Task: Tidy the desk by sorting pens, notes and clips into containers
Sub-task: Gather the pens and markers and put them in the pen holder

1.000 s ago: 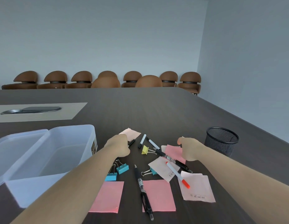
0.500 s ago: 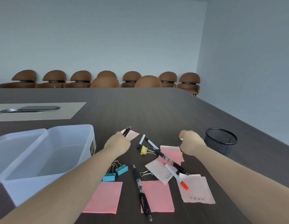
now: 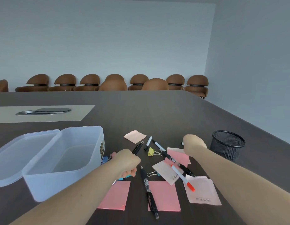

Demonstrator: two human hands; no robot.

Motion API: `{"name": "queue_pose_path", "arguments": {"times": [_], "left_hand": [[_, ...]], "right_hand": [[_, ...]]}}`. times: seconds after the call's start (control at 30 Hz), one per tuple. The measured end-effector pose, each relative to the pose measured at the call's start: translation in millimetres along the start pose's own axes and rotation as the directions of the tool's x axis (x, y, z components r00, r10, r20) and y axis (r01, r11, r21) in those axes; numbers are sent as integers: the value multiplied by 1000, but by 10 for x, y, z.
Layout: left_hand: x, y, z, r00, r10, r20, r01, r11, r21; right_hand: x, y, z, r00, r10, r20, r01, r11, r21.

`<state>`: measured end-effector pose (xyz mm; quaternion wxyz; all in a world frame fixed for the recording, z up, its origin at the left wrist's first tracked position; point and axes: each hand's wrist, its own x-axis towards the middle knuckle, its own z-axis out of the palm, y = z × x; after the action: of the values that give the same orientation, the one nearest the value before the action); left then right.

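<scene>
Black pen in closed left hand, beside plastic box.

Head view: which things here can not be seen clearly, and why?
- Right hand: closed on something; only a small white tip shows, so the grip's content is unclear.
- Left hand: holds a black pen; its lower end is hidden in the fist.
- Blue clips: mostly hidden behind the clear box and the left hand.
- Writing on the pale note: too small to read.
</scene>
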<state>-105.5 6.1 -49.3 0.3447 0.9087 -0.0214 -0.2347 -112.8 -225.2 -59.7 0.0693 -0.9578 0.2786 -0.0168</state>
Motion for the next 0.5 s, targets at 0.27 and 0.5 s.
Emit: {"name": "queue_pose_path", "arguments": {"times": [0.27, 0.5], "left_hand": [[-174, -61, 247, 994, 42, 104, -64, 973, 223], [-168, -74, 226, 998, 38, -42, -35, 996, 82]], "right_hand": [[91, -442, -7, 987, -158, 32, 148, 966, 211], [184, -652, 94, 966, -217, 139, 195, 968, 158]]}}
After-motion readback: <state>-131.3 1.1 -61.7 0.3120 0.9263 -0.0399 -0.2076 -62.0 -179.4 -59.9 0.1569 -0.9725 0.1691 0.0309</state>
